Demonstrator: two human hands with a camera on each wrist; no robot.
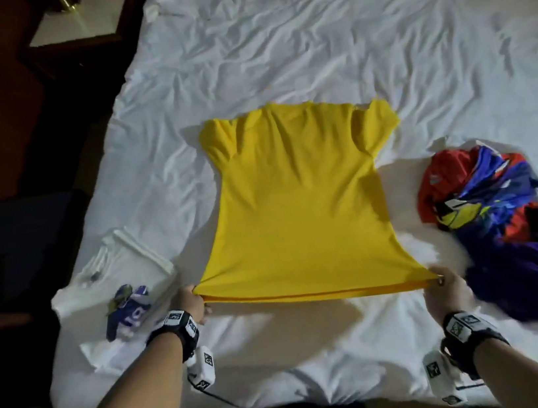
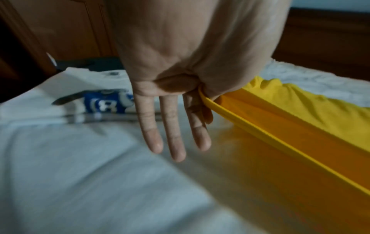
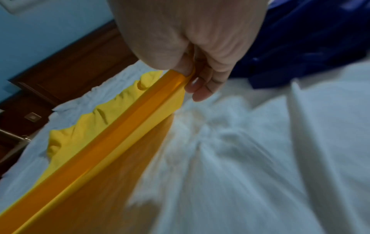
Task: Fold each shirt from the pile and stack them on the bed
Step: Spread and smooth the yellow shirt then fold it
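Bed: rumpled white bed [image 1: 307, 42] fills the view; plenty of free sheet beyond the collar, dark floor off its left edge.
Pile: unfolded shirts [image 1: 519, 220] heaped at my right.
Yellow shirt [image 1: 299, 206]: spread at the middle, hem raised toward me; soft, light, probably stretchy, best held at hem corners.
Folded shirt [image 1: 122, 279]: white, at my left.
Left hand [image 1: 190, 304]: pinches the left hem corner, other fingers [image 2: 172, 126] loose.
Right hand [image 1: 446, 293]: grasps the right hem corner.

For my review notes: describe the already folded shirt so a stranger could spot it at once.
On the white bed, look at the near left corner, left of the spread yellow shirt. There lies the folded white shirt, the only one with a blue numbered print.
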